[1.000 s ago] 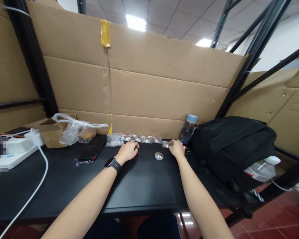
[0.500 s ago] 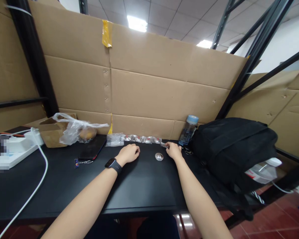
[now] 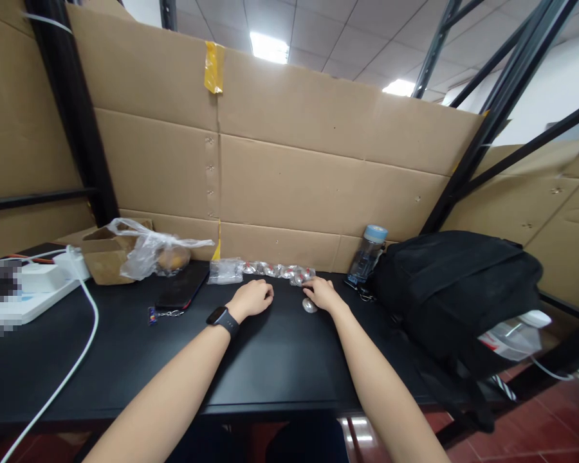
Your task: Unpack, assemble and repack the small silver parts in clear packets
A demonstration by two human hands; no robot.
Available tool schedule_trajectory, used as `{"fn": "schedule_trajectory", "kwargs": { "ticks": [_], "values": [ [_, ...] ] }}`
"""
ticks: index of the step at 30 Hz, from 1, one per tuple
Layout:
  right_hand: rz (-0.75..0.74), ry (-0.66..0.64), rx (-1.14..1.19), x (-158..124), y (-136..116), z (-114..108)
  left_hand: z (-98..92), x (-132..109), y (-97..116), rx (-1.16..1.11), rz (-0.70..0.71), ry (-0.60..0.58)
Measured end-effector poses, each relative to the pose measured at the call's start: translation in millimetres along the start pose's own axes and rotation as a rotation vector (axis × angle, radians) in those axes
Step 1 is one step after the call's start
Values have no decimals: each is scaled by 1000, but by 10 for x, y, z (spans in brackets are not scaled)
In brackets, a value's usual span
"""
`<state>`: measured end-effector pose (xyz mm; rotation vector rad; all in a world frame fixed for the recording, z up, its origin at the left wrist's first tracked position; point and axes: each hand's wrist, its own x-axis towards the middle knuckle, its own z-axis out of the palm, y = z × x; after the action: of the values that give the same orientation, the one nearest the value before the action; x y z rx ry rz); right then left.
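My left hand, with a dark watch on its wrist, rests on the black table, fingers curled in and nothing visible in them. Farther right, my right hand has its fingertips on a small clear packet with a red mark, at the right end of a row of similar packets. Just under that hand lies a round, shiny silvery piece, partly covered by the fingers. Flat clear plastic bags lie at the row's left end.
A black phone with a keychain lies left, near a tied plastic bag and a power strip. A blue-capped bottle and a black backpack stand right. A cardboard wall closes the back.
My right hand has moved left with a small packet, from beside the row's right end onto it. It now partly covers the round silvery piece. My left hand stays put.
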<state>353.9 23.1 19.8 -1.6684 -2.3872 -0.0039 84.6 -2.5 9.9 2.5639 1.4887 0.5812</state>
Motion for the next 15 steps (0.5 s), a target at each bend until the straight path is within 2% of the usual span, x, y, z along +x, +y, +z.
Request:
{"fn": "schedule_trajectory", "kwargs": {
  "ticks": [4,8,11,15],
  "values": [
    [31,-24,-51,10,-49,47,-29,1,-29,-9,-13,-20],
    [59,21,53,-20,-15,-39,-55,-6,-69,-4,-36,-11],
    [-37,-21,235,-97,100,-133,-52,1,-58,2,-59,-25],
    [-139,-120,435,-221,222,-173,-33,11,23,19,-135,24]
  ]
}}
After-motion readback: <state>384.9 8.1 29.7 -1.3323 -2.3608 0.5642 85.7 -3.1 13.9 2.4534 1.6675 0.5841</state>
